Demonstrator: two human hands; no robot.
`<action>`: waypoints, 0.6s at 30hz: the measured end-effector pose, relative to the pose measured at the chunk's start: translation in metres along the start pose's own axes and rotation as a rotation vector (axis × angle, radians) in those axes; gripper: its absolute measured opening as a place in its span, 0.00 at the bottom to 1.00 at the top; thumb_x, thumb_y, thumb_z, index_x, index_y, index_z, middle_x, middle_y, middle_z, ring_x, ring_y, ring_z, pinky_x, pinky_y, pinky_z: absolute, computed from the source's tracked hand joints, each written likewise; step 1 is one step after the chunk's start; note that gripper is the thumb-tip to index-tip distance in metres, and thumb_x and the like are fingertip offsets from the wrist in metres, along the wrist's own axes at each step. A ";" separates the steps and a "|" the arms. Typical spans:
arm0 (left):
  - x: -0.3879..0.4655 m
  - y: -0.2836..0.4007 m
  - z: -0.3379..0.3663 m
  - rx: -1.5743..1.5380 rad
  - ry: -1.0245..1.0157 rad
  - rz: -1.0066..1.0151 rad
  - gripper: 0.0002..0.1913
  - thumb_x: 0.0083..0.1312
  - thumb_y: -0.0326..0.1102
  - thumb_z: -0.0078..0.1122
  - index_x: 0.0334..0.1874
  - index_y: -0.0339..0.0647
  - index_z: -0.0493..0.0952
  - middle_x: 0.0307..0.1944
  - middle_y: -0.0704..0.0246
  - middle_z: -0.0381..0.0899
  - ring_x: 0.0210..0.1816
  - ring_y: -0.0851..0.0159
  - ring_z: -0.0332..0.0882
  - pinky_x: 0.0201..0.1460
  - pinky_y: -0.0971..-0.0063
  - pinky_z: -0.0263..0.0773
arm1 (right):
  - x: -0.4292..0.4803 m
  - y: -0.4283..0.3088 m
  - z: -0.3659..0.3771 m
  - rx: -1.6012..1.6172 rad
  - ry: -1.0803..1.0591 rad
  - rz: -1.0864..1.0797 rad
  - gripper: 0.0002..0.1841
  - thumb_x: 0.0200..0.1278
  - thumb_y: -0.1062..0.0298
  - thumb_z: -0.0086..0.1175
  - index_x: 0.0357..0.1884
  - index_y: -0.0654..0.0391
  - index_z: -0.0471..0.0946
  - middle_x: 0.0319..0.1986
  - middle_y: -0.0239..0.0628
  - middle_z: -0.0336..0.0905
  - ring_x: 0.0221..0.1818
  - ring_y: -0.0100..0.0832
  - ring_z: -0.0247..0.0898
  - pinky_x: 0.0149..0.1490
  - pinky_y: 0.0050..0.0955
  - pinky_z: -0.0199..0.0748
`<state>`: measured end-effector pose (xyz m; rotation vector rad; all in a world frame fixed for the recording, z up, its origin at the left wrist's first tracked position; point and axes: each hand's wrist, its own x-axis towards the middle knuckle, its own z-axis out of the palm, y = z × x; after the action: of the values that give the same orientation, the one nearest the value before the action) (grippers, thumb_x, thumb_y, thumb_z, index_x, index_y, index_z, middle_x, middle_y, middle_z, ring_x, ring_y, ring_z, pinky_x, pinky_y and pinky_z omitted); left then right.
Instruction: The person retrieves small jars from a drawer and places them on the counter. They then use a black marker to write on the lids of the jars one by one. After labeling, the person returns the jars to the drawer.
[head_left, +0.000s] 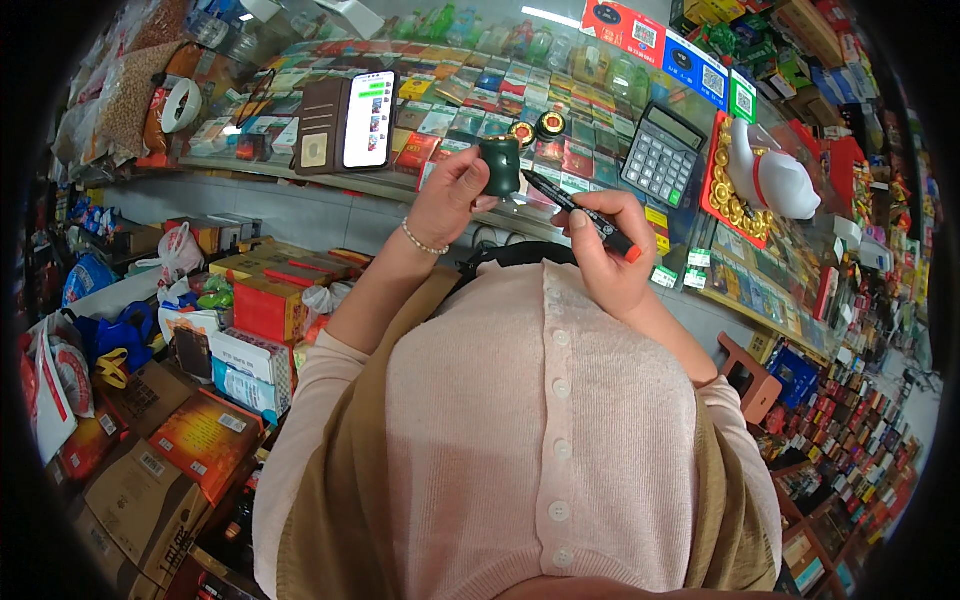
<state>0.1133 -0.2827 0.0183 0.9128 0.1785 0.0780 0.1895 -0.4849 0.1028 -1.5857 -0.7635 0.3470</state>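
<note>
My left hand (452, 196), with a beaded bracelet at the wrist, holds a small dark green bottle or jar (501, 166) above the glass counter's near edge. In my right hand (611, 236) is a black marker pen (574, 208) with a red end; its dark tip points at the green container without clearly touching it. Just behind, two small round dark containers with gold and red tops (551, 125) (523, 134) stand on the glass. A phone (369, 120) in an unfolded brown wallet case (321, 124) lies to the left, its screen lit.
A calculator (663, 154) and a white figurine on a red and gold base (739, 215) are on the glass counter (285, 175) at right. Glass bottles line its far side. Cartons (266, 307) and bags crowd the lower left; a reddish plastic stool (754, 379) is at right.
</note>
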 end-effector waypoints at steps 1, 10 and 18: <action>0.002 0.000 -0.003 -0.033 0.006 0.004 0.32 0.69 0.54 0.55 0.63 0.32 0.67 0.42 0.71 0.77 0.27 0.81 0.61 0.29 0.87 0.58 | 0.000 0.000 0.000 0.015 0.014 0.015 0.07 0.65 0.78 0.52 0.44 0.65 0.72 0.37 0.40 0.78 0.37 0.26 0.79 0.41 0.21 0.75; 0.042 0.009 -0.066 0.524 0.283 0.094 0.15 0.64 0.37 0.65 0.49 0.38 0.78 0.33 0.77 0.78 0.28 0.83 0.69 0.31 0.85 0.70 | -0.001 0.000 -0.001 0.090 0.124 0.043 0.07 0.61 0.79 0.55 0.40 0.66 0.73 0.31 0.38 0.81 0.33 0.23 0.78 0.38 0.21 0.75; 0.067 0.006 -0.083 1.324 0.426 0.263 0.26 0.55 0.41 0.72 0.55 0.40 0.77 0.38 0.65 0.82 0.31 0.68 0.76 0.36 0.74 0.72 | -0.004 0.001 -0.006 0.037 0.081 0.052 0.07 0.64 0.77 0.53 0.43 0.66 0.73 0.33 0.39 0.80 0.35 0.24 0.78 0.40 0.20 0.74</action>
<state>0.1640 -0.2050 -0.0348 2.2387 0.5335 0.4332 0.1909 -0.4921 0.1022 -1.5775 -0.6520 0.3307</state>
